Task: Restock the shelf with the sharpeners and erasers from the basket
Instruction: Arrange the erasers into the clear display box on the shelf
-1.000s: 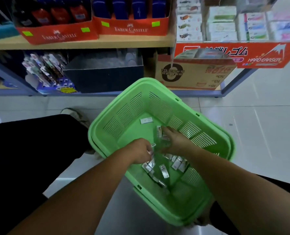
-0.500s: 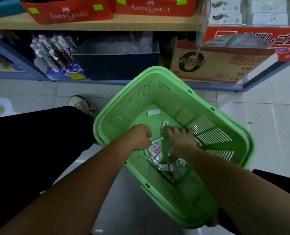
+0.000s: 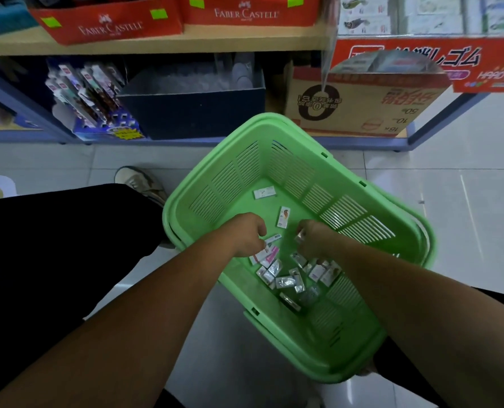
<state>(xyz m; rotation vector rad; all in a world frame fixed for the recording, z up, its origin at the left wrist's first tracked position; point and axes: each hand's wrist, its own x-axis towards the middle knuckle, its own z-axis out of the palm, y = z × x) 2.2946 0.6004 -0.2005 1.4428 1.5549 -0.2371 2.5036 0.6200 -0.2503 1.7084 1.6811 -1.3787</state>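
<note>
Through the head camera I look down into a green basket (image 3: 274,125) standing on the pale tiled floor (image 3: 451,201) in the middle of the frame, just below the bottom shelf (image 3: 186,141). Two bare forearms rise from the lower edge and meet inside it.

The left hand (image 3: 246,234) sits at the centre of the frame. Its fingers are curled down and closed round some pink-and-white packets (image 3: 267,251), whose ends stick out to its right. The right hand (image 3: 314,241) is just right of it and not touching it. It is clenched as well, with a shiny packet (image 3: 299,237) pinched at the fingertips.

Below both hands, toward the basket's lower right wall, lies a pile of packets (image 3: 292,278) in white, pink and silver, pointing every way. They are too small for me to tell sharpeners from erasers. Two more lie alone on the basket's bottom above the hands. The lower white packet (image 3: 283,217) is just above the gap between the hands, and the upper white packet (image 3: 264,192) is further up.

At the top of the frame, two red boxes (image 3: 109,25) marked Faber Castell stand on a wooden board (image 3: 156,47). Under the board is a dark blue box (image 3: 192,110), and left of that box is a rack of carded goods (image 3: 86,89). A cardboard box (image 3: 359,104) with upside-down print sits at upper right, under a red sign (image 3: 421,58). At left I see a black trouser leg (image 3: 53,245) and a pale shoe (image 3: 140,181) beside the basket
</note>
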